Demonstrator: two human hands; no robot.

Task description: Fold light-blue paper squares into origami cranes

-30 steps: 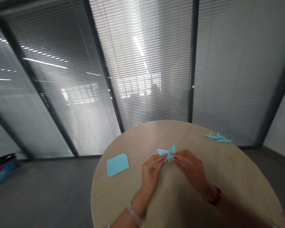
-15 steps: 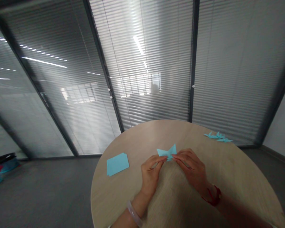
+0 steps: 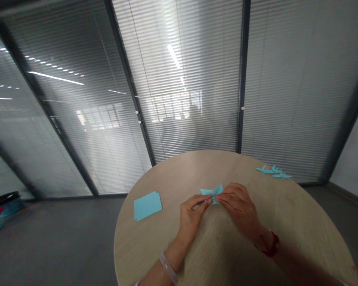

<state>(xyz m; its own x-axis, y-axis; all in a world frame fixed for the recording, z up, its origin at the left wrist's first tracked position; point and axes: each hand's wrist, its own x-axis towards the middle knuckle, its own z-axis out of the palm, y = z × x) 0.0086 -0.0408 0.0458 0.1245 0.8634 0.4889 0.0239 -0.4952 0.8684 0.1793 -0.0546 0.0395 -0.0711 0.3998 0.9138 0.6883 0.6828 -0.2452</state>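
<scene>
Between my hands is a small piece of folded light-blue paper (image 3: pixel 211 194), pinched at its middle into a bow-like shape with points sticking out on both sides. My left hand (image 3: pixel 192 217) holds its left side between the fingertips. My right hand (image 3: pixel 237 207) grips it from the right, and the fingers cover its lower part. The two hands almost meet at the paper. A pale bangle (image 3: pixel 167 267) circles my left wrist, and a red cord (image 3: pixel 270 246) circles my right wrist.
The round light-wood table (image 3: pixel 226 167) has a light-blue paper sheet or stack (image 3: pixel 147 205) at the left. Several folded blue paper shapes (image 3: pixel 273 172) lie near the far right rim. Coloured bags (image 3: pixel 0 212) sit on the grey floor at the left, and glass partitions with blinds stand behind.
The blue paper looks more tightly pinched and narrower, with its points drawn in. My right hand has closed further over it, and both hands sit slightly closer together.
</scene>
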